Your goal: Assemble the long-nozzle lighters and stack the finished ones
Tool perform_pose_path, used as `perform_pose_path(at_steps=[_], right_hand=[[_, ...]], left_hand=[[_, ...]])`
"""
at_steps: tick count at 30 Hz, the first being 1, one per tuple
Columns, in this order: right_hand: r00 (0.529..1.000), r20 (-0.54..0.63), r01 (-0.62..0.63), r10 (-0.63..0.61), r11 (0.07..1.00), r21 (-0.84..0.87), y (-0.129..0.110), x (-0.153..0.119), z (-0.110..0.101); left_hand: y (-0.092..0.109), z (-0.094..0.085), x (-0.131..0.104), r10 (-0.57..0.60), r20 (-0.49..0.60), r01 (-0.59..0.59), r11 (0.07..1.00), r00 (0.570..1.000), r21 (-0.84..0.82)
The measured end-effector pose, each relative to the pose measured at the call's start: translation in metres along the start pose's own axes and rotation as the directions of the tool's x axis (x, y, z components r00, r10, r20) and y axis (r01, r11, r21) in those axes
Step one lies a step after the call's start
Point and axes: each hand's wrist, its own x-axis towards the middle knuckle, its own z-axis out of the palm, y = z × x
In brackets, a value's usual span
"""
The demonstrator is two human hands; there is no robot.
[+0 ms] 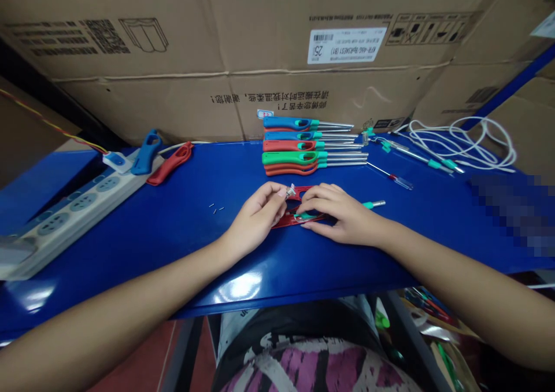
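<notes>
Between the thumb and forefinger of my left hand (pixel 262 207) is a small whitish, metallic part (pixel 290 191); its exact kind is too small to make out. My right hand (pixel 340 213) has its fingers curled over an opened red lighter handle (pixel 284 221), pressing it near the table. A teal piece shows inside the handle under my fingertips, and a short metal tube with a teal collar (pixel 375 204) sticks out past my right hand. Behind both hands lies a stack of lighters (pixel 290 158) with blue, red, green and orange handles and long metal tubes.
A power strip (pixel 82 207) runs along the left, beside a blue handle shell (pixel 148 152) and a red handle shell (pixel 170 163). Several tiny pins (pixel 215 209) lie left of my hands. Metal tubes (pixel 416 154), a screwdriver (pixel 392 177) and a coiled white cable (pixel 468 140) lie back right.
</notes>
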Motion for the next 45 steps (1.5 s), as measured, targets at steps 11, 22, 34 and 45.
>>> perform_pose_path(at_steps=[11, 22, 34, 45], right_hand=[[0.966, -0.126, -0.160, 0.226, 0.904, 0.396, 0.000, 0.003, 0.005], [0.927, -0.106, -0.237, 0.359, 0.783, 0.575, 0.007, 0.004, 0.003], [0.942, -0.115, -0.207, 0.316, 0.813, 0.544, 0.007, 0.005, 0.001], [0.942, -0.098, -0.223, 0.321, 0.818, 0.531, 0.006, 0.005, 0.000]], left_hand=[[-0.002, -0.003, 0.001, 0.072, 0.027, -0.076, 0.979, 0.997, 0.190], [-0.008, -0.005, -0.001, 0.144, 0.078, -0.162, 0.928, 0.987, 0.336], [-0.013, -0.006, -0.002, 0.157, 0.128, -0.194, 0.911, 0.979, 0.364], [-0.013, -0.007, -0.001, 0.157, 0.131, -0.195, 0.907, 0.979, 0.372]])
